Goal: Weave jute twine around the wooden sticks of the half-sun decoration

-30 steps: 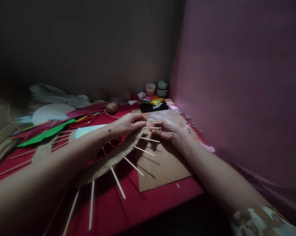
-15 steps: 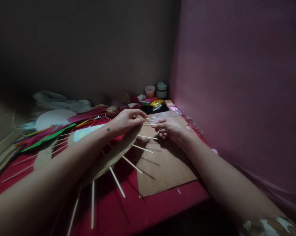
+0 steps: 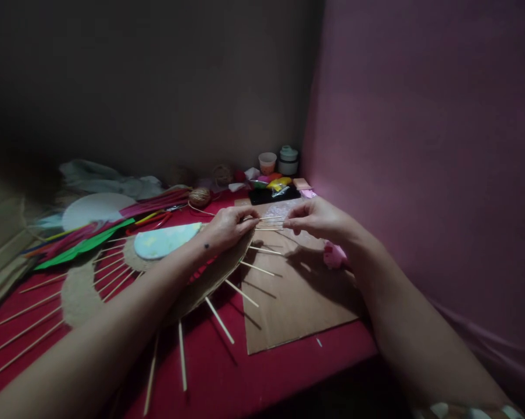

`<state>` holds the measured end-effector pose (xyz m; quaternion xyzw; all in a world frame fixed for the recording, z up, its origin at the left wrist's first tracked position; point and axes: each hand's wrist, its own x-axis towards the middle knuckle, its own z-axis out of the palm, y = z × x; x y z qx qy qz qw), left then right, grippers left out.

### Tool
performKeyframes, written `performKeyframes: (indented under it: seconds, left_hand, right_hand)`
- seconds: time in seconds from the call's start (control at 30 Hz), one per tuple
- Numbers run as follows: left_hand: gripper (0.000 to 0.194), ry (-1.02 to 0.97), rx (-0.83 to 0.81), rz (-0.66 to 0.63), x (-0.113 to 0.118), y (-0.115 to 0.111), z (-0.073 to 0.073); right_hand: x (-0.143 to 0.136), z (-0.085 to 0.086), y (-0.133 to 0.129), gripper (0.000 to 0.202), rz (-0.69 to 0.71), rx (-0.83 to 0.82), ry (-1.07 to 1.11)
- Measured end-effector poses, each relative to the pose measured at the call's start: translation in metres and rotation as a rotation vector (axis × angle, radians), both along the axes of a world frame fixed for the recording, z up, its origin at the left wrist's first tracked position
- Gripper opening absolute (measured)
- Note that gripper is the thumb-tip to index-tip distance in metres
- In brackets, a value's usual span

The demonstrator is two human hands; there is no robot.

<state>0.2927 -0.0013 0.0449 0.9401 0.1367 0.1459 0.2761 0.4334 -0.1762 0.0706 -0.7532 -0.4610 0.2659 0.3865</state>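
A large round frame of thin wooden sticks radiates from a blue and yellow patterned centre. A woven twine-coloured band rings the sticks, and its near side tilts up under my left arm. My left hand is closed on the band's far right edge, where several stick tips jut out. Close by, the thumb and fingers of my right hand are pinched together at those tips. What they hold, if anything, is too small to make out. Twine leads from a ball toward my left hand.
A brown board lies on the red tablecloth beneath my right hand, with a pink piece on it. Behind are colourful packets, a cup and a lidded jar. Green strips lie at left.
My right hand has lifted and drawn slightly right, away from the stick tips. My left hand and the frame have shifted a little lower, uncovering the patterned centre and the pink piece.
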Motion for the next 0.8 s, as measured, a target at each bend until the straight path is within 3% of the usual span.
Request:
performKeyframes:
  seconds: [0.33, 0.6, 0.8]
  left_hand:
    - [0.027, -0.079, 0.017, -0.002, -0.002, 0.003, 0.006]
    - [0.026, -0.141, -0.078, -0.075, -0.004, 0.005, 0.014]
    - [0.025, -0.172, -0.102, -0.037, 0.003, 0.013, 0.021]
  right_hand:
    - [-0.005, -0.007, 0.004, 0.015, 0.155, -0.153, 0.022]
    - [-0.034, -0.039, 0.020, 0.022, 0.286, -0.019, 0.039]
    - [-0.046, -0.034, 0.018, 0.032, 0.243, -0.002, 0.086]
